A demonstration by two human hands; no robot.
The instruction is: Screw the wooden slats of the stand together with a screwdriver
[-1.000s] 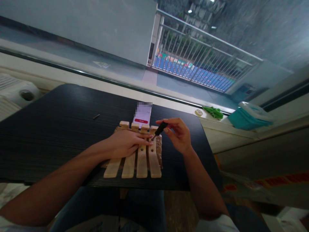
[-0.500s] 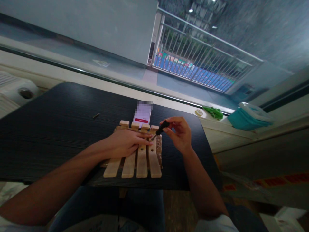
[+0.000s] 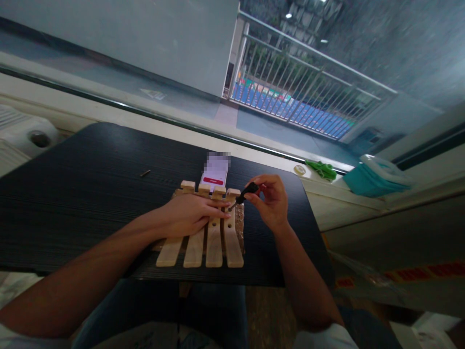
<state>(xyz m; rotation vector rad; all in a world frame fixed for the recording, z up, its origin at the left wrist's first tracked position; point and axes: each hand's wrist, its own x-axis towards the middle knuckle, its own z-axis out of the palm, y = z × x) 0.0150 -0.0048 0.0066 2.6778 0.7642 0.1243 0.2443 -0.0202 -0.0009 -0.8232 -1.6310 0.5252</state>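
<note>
Several pale wooden slats [image 3: 214, 247] lie side by side on a bubble-wrapped pad [image 3: 240, 225] near the table's front edge. Across them rests my left hand [image 3: 191, 213], its fingers stretched out flat toward the rightmost slat. My right hand [image 3: 271, 201] pinches the black handle of a screwdriver [image 3: 249, 191]. The tool leans down to the left, and its tip meets the rightmost slat near a hole, beside my left fingertips. Another dark hole shows lower on that slat. My left hand hides the middle of the left slats.
A phone [image 3: 215, 170] with a lit screen lies just behind the slats. One small metal piece, perhaps a screw [image 3: 145, 173], is on the black table [image 3: 90, 194]. On the sill stand a tape roll [image 3: 300, 169], a green cloth [image 3: 321, 169] and a teal box [image 3: 374, 177].
The screwdriver's handle has shifted very slightly in my right fingers. My left hand and the slats keep their places.
</note>
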